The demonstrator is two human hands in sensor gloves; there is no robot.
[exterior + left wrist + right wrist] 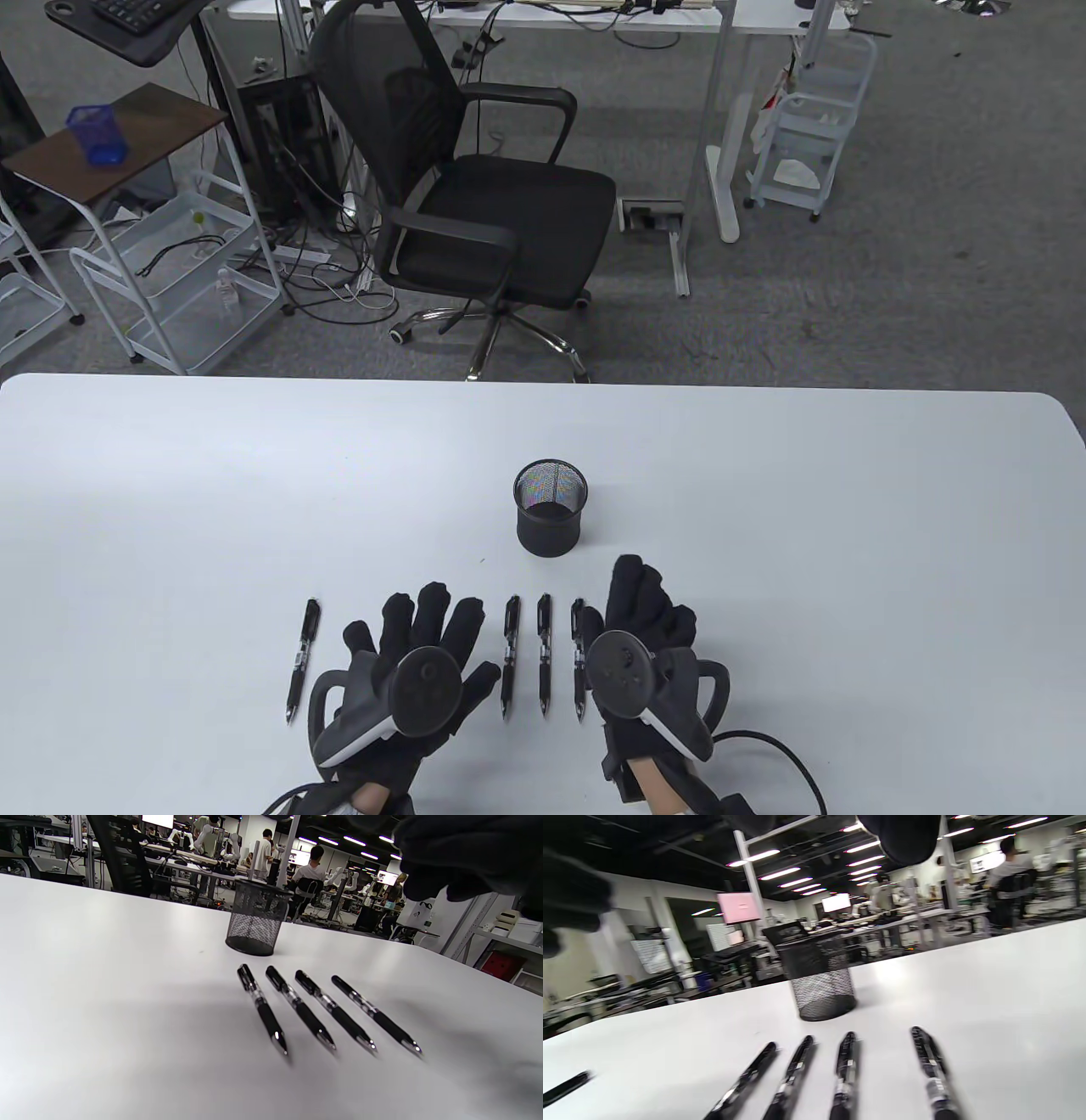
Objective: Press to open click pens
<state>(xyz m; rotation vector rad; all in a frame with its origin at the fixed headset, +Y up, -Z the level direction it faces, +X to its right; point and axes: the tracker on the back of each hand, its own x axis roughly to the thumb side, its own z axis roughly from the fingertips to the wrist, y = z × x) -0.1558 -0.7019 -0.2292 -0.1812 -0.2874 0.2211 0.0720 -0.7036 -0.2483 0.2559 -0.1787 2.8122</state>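
Note:
Several black click pens lie side by side on the white table (848, 552), tips toward me. One pen (303, 658) lies apart at the left. Three pens (544, 649) lie between my hands. The left wrist view shows a row of pens (299, 1007), and so does the right wrist view (846, 1069). My left hand (424, 637) is over the table with its fingers spread, holding nothing. My right hand (645, 611) is just right of the rightmost visible pen (579, 654), fingers extended, holding nothing. A black mesh pen cup (551, 508) stands empty behind the pens.
The mesh cup also shows in the left wrist view (257, 918) and the right wrist view (821, 980). A black office chair (484, 204) and white carts (170, 280) stand on the floor beyond the table's far edge.

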